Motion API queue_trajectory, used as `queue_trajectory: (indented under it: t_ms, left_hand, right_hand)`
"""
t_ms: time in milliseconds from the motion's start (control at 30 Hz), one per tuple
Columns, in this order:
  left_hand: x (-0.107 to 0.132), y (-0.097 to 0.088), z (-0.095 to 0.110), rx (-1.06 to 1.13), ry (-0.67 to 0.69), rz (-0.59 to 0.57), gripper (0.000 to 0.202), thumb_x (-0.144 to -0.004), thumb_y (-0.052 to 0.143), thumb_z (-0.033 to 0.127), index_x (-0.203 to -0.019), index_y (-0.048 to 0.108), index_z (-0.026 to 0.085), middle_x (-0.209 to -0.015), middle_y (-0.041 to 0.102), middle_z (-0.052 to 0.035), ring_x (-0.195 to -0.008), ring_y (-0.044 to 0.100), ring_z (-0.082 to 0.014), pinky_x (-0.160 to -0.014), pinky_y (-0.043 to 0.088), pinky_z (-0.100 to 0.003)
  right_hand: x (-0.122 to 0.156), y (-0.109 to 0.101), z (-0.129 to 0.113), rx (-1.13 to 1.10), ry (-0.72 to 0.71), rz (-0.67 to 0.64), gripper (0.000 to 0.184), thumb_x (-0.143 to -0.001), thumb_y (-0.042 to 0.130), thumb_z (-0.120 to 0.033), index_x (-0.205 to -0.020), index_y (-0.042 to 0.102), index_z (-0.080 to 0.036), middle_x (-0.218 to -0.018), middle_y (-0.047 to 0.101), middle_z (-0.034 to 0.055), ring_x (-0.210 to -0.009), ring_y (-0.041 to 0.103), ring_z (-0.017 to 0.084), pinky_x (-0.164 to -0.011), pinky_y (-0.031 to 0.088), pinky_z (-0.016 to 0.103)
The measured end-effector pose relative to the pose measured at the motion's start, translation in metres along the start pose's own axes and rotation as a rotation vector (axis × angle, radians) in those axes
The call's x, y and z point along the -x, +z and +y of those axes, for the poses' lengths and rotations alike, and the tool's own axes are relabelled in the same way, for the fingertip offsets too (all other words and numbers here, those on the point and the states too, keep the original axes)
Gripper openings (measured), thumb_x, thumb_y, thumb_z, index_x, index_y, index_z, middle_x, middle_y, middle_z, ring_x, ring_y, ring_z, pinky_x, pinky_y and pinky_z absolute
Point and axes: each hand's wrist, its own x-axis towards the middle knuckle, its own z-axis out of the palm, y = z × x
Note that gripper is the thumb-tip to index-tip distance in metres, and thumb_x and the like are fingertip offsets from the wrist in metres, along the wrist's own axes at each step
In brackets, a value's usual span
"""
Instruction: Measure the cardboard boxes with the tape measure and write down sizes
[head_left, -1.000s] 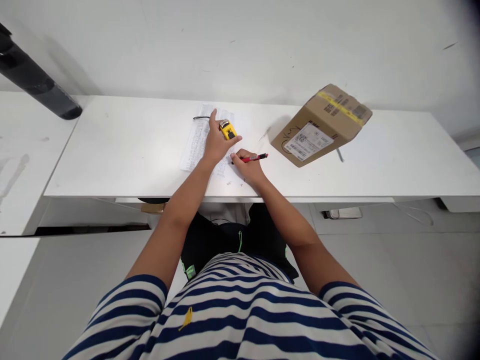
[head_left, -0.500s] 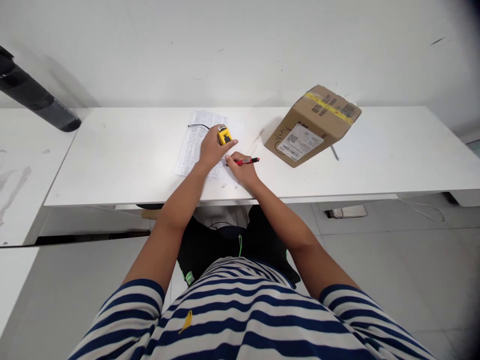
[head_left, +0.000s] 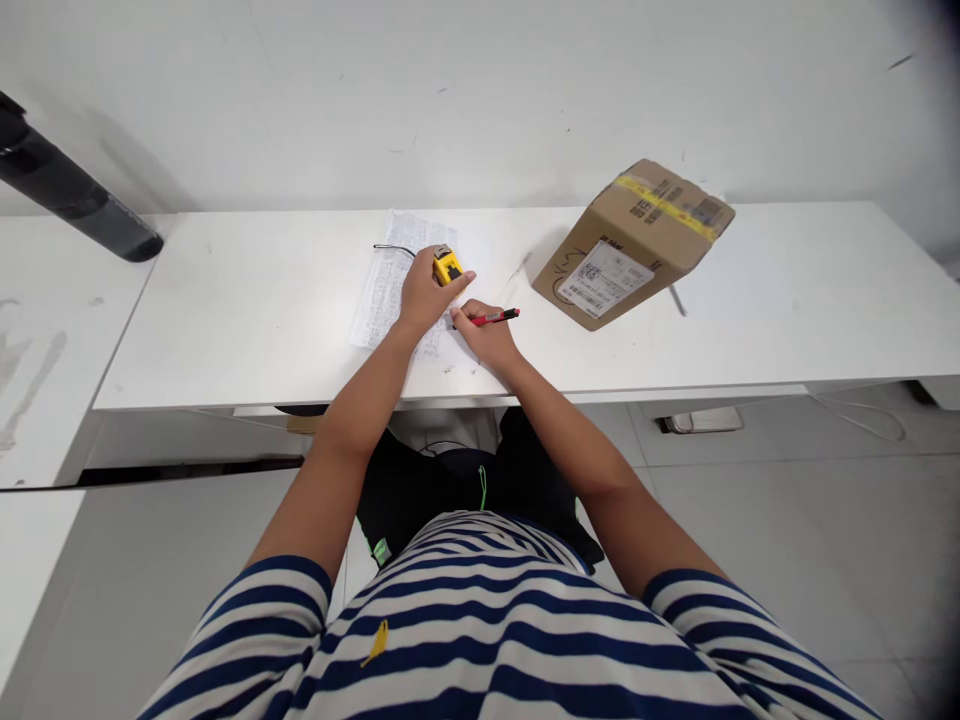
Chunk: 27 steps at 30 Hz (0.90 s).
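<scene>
My left hand (head_left: 424, 292) is closed around a yellow tape measure (head_left: 448, 266), its thumb along the near side. A thin black wrist strap (head_left: 394, 247) trails from it to the left. Under both hands lies a sheet of paper (head_left: 381, 290) covered in dense writing. In my right hand (head_left: 484, 335) is a red pen (head_left: 496, 317) with a black end, which points to the right. The pen's other end is low near the paper, and whether it touches cannot be made out.
A cardboard box (head_left: 634, 245) with yellow tape and a white label stands right of my hands. Behind it lies a thin grey strip (head_left: 679, 300). The white desk (head_left: 247, 320) meets a wall at the back. A black cylinder (head_left: 75, 185) leans at the far left.
The view has shifted slightly, so the box appears a little farther right and higher. Both hands keep their hold on the tape measure and the pen, almost unmoved.
</scene>
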Motion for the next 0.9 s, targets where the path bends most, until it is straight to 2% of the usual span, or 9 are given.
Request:
queue_trajectory:
  t_ms: [133,267,467,633,767,900]
  left_hand:
    - [-0.002,0.002,-0.002,0.018,-0.005,0.012,0.057,-0.081,0.075,0.058,-0.124,0.055,0.027,-0.119,0.06,-0.0084,-0.113,0.061,-0.0267,-0.097,0.049,-0.043]
    - [-0.002,0.003,-0.005,0.037,0.01,-0.016,0.059,-0.081,0.076,0.059,-0.125,0.052,0.028,-0.118,0.06,-0.0087,-0.112,0.062,-0.0261,-0.098,0.049,-0.044]
    - [-0.008,0.006,-0.015,0.143,0.033,-0.082,0.05,-0.095,0.052,0.064,-0.128,0.049,0.026,-0.115,0.061,-0.0104,-0.113,0.063,-0.025,-0.1,0.048,-0.044]
    - [-0.011,0.008,-0.019,0.084,0.045,-0.117,0.059,-0.087,0.067,0.059,-0.133,0.047,0.028,-0.127,0.056,-0.0132,-0.127,0.055,-0.0298,-0.108,0.042,-0.049]
    - [-0.01,0.009,-0.02,0.085,0.004,-0.13,0.064,-0.083,0.075,0.053,-0.135,0.045,0.03,-0.137,0.051,-0.0137,-0.134,0.049,-0.0318,-0.11,0.039,-0.051]
    - [-0.009,0.007,-0.021,0.108,0.0,-0.14,0.073,-0.079,0.078,0.056,-0.138,0.043,0.03,-0.142,0.048,-0.0144,-0.138,0.045,-0.0332,-0.112,0.037,-0.051]
  right_hand:
    - [0.001,-0.001,-0.001,-0.029,0.01,-0.004,0.048,-0.087,0.059,-0.062,-0.06,0.045,-0.024,-0.06,0.052,-0.0023,-0.062,0.048,0.015,-0.064,0.037,0.031]
    - [0.001,0.0,-0.001,0.022,0.013,0.075,0.048,-0.089,0.057,-0.062,-0.062,0.046,-0.024,-0.06,0.052,-0.0019,-0.062,0.048,0.016,-0.064,0.037,0.032]
    - [0.0,0.0,0.001,-0.009,0.023,0.026,0.052,-0.085,0.058,-0.067,-0.06,0.044,-0.025,-0.059,0.047,-0.0023,-0.062,0.045,0.016,-0.063,0.036,0.031]
    - [0.001,0.001,0.001,-0.013,0.026,0.037,0.053,-0.085,0.057,-0.07,-0.061,0.044,-0.025,-0.06,0.048,-0.0017,-0.063,0.045,0.016,-0.064,0.037,0.031]
    - [0.002,0.001,0.0,0.005,0.021,0.087,0.051,-0.088,0.057,-0.064,-0.059,0.04,-0.025,-0.059,0.046,-0.0023,-0.062,0.044,0.016,-0.063,0.036,0.032]
    - [0.002,0.001,0.001,0.04,0.027,0.113,0.049,-0.09,0.057,-0.058,-0.059,0.037,-0.025,-0.057,0.043,-0.0031,-0.061,0.043,0.015,-0.062,0.035,0.031]
